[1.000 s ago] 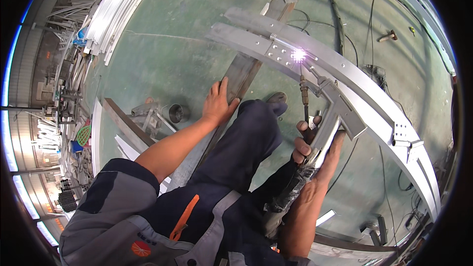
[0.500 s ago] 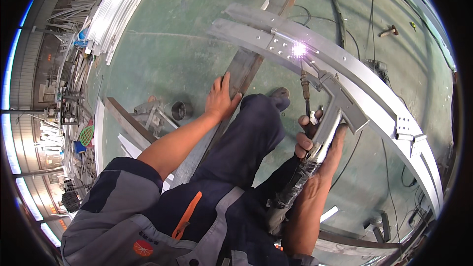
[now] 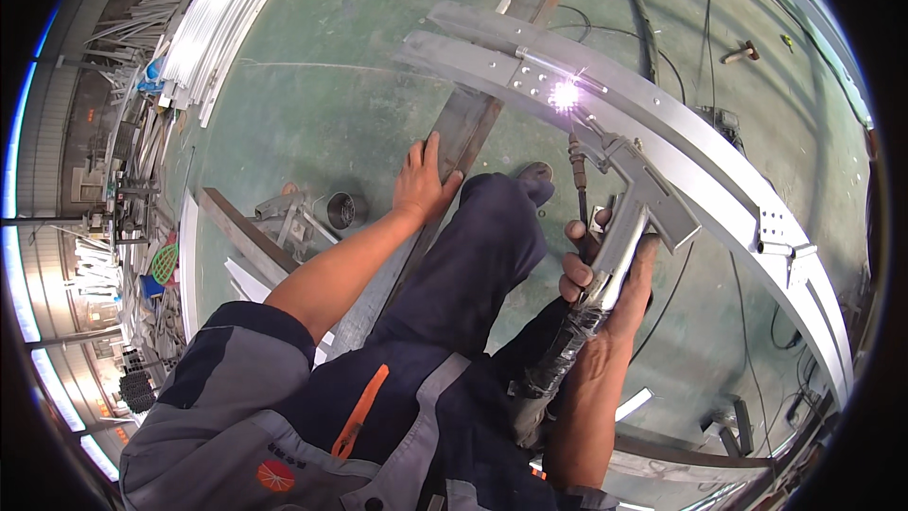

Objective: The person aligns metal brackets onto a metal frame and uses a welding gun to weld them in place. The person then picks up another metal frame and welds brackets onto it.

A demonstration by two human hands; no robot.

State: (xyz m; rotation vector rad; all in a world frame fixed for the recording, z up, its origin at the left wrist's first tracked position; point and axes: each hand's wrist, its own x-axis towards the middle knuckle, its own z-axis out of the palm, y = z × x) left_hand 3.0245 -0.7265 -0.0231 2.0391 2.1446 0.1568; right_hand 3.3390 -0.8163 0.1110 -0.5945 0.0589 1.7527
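Note:
My right hand (image 3: 615,276) is wrapped around the handle of a welding torch (image 3: 639,197), whose lower part is bound in dark tape. At the torch's tip a bright violet-white arc (image 3: 565,96) glows against a curved grey metal rail (image 3: 705,163). Beside the arc is a plate with several holes (image 3: 532,81) and a thin rod-like hinge piece (image 3: 558,69); glare hides the contact spot. My left hand (image 3: 423,185) rests with its fingers stretched out on a long steel beam (image 3: 465,132) that runs under the rail's far end.
A second holed plate with a hinge (image 3: 777,237) sits farther right on the rail. Cables lie across the green floor, near a hammer (image 3: 741,53). A round metal can (image 3: 346,212) and scrap pieces stand left of my leg. Long pale bars (image 3: 227,14) are stacked at the far left.
The torch and its arc have shifted slightly left and a little nearer against the rail. My left hand stays on the beam. The whole view has moved slightly.

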